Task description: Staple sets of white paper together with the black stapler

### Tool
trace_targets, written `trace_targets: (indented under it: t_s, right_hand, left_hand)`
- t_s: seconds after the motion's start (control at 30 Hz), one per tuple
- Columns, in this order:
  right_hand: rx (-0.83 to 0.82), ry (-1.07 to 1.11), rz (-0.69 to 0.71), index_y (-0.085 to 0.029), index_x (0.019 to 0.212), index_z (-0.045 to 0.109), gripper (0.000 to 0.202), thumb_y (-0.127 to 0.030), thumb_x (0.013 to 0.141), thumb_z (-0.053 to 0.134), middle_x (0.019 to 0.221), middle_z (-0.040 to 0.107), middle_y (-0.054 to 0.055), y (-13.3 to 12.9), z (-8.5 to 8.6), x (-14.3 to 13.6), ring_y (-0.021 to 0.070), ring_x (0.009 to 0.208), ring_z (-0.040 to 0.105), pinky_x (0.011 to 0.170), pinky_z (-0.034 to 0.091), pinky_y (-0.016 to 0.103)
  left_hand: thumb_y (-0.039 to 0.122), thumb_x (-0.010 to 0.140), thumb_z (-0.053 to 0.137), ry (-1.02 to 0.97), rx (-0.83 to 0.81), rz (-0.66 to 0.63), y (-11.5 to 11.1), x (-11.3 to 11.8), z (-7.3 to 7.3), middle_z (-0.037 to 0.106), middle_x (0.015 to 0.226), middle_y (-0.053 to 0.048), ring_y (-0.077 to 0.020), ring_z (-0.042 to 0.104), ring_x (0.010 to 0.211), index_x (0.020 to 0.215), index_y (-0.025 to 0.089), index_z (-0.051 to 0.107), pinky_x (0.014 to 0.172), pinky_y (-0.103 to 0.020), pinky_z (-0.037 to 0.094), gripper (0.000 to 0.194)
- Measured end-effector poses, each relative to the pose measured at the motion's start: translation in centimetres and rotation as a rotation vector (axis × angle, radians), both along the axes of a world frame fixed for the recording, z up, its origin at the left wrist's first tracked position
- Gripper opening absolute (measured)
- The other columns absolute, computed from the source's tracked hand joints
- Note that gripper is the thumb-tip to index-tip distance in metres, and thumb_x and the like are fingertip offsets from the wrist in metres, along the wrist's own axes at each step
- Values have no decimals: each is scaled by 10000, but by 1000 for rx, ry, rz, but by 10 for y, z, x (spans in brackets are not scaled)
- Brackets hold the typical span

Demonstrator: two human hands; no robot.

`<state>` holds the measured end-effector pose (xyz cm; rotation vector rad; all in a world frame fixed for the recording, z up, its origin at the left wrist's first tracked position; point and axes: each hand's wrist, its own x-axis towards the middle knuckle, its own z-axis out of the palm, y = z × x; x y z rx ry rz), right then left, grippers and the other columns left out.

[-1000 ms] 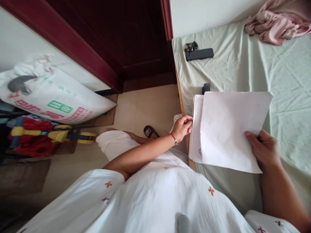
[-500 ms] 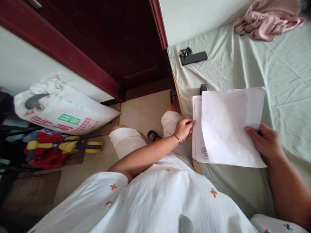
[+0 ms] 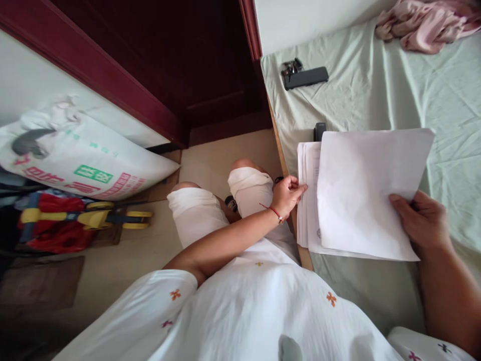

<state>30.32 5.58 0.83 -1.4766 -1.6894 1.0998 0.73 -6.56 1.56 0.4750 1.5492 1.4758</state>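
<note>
Pale green cloth is spreading beneath the papers at centre right. The right hand is clamping their right edge; the left hand is touching their left edge, pinch unclear. Light pressure should prevent creasing.

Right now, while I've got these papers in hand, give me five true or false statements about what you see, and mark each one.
1. The right hand grips the papers. True.
2. The bracelet is on the right wrist. False: the bracelet is on the left wrist.
3. The white sack carries red and green print. True.
4. The pink cloth lies on the floor. False: the pink cloth lies on the pale green sheet.
5. The door is dark red. True.
</note>
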Motion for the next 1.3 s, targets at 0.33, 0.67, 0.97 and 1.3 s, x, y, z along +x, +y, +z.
trace_targets:
  t_s: [0.33, 0.67, 0.97, 1.3]
  right_hand:
    - [19, 29, -27, -198, 937, 755, 287, -432, 773, 781, 779, 695, -7, -2, 10, -10, 118, 624, 537, 519, 413, 240]
    - [22, 165, -44, -224, 966, 779, 327, -446, 730, 818, 878, 751, 7, 1, 5, -9, 125, 692, 595, 619, 500, 261]
    - [5, 186, -91, -211, 897, 785, 341, -464, 676, 846, 838, 753, 20, -2, 16, -14, 140, 652, 590, 555, 501, 270]
    - [7, 107, -69, -198, 906, 771, 307, -439, 720, 813, 792, 721, 5, 1, 15, -11, 126, 641, 567, 521, 464, 240]
  left_hand:
    - [183, 822, 699, -213, 82, -20, -4, -5, 4, 488, 593, 83, -6, 402, 367, 770, 146, 582, 396, -186, 239, 133]
    - [220, 808, 709, -122, 114, -7, -3, -2, -3, 477, 565, 87, -6, 389, 365, 703, 164, 554, 383, -176, 238, 195]
    - [270, 807, 712, -44, 121, -37, -4, -4, -6, 469, 525, 98, -21, 404, 355, 716, 175, 552, 396, -182, 254, 207]
    - [289, 804, 721, -26, 116, -39, -4, -4, -6, 432, 510, 109, -19, 397, 347, 688, 182, 524, 387, -175, 249, 252]
